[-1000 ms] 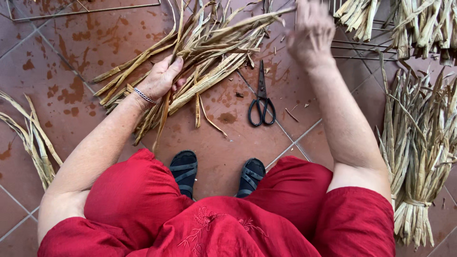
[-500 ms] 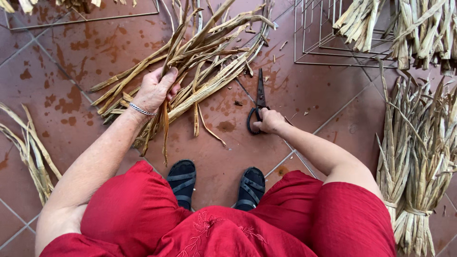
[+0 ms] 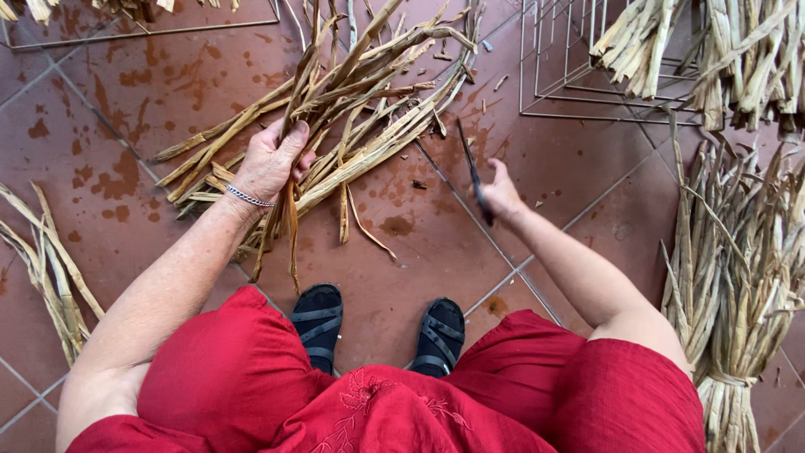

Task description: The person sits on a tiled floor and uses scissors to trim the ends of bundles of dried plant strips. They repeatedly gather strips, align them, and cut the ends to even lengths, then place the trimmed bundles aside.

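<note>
My left hand [image 3: 272, 161] grips a few long dry plant strips [image 3: 289, 214] lifted out of a loose pile of dried leaves [image 3: 369, 109] on the red tiled floor. A thin bracelet circles that wrist. My right hand [image 3: 501, 193] holds black scissors [image 3: 470, 164] by the handles, blades pointing up and away, just right of the pile. I sit with red clothing over my knees and black sandals [image 3: 377, 331] on the tiles below the hands.
A tied bundle of dried leaves [image 3: 738, 277] lies at the right. A wire frame [image 3: 587, 75] with more bundles [image 3: 713, 50] sits at the upper right. Another small bunch [image 3: 46, 268] lies at the left edge. The red tiles [image 3: 126, 92] show dark damp stains.
My right hand came down from the upper right, took the scissors off the floor and lifted them. My left hand closed on a few strips and raised them from the pile.
</note>
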The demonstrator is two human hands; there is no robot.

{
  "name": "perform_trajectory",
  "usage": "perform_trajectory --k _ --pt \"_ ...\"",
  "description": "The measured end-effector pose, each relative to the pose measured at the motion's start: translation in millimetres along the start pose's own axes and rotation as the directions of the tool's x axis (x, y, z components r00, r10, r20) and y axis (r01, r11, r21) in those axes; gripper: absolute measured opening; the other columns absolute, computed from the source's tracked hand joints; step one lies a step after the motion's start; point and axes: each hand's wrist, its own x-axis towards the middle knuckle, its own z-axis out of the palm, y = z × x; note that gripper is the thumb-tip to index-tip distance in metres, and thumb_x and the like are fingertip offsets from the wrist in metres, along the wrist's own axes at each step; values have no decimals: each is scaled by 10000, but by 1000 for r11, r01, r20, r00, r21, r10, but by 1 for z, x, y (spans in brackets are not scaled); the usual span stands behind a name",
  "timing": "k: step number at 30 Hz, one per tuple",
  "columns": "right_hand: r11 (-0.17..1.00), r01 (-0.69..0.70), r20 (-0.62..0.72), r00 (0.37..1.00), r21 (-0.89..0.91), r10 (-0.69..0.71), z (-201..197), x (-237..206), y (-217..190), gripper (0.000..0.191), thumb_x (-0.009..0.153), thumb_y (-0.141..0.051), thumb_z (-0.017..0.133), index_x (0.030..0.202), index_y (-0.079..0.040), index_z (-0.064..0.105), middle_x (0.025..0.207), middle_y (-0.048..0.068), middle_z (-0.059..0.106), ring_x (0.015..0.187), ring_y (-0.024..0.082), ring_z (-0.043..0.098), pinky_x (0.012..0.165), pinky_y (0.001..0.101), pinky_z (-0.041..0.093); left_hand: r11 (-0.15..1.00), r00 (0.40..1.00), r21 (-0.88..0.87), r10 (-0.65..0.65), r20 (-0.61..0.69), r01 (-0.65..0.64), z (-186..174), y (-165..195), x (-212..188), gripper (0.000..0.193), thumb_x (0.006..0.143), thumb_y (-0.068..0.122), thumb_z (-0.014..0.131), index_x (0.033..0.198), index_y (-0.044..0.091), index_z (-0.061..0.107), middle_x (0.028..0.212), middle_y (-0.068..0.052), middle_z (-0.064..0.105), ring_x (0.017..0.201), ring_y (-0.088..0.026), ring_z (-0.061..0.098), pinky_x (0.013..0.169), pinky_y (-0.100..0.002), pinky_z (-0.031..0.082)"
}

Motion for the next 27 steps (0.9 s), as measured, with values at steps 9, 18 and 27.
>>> perform_trajectory --k 9,18,27 --pt "745 641 -149 768 184 -623 -22 -1 -22 634 934 -300 841 1407 -76 482 968 -60 585 867 52 569 779 229 508 999 999 -39 20 -46 -22 -8 13 11 324 1045 440 620 981 134 536 720 33 544 594 -33 511 481 -169 410" --pt "506 790 -184 472 -347 -863 -11 -24 -74 713 908 -424 871 1417 -98 491 881 28 563 759 157 559 724 315 519 1000 999 19 13 -40 -12 -13 10 16 324 1039 425 639 1069 106 590 768 75 539 628 -16 520 494 -164 410" --pt "367 807 -117 355 -463 -927 -4 -18 -89 584 1036 -352 769 1442 -77 453 889 69 664 797 244 698 744 358 564 996 999 78 -52 -5 52 -12 8 11 317 1020 423 639 1117 121 638 716 47 551 571 -18 462 480 -168 387"
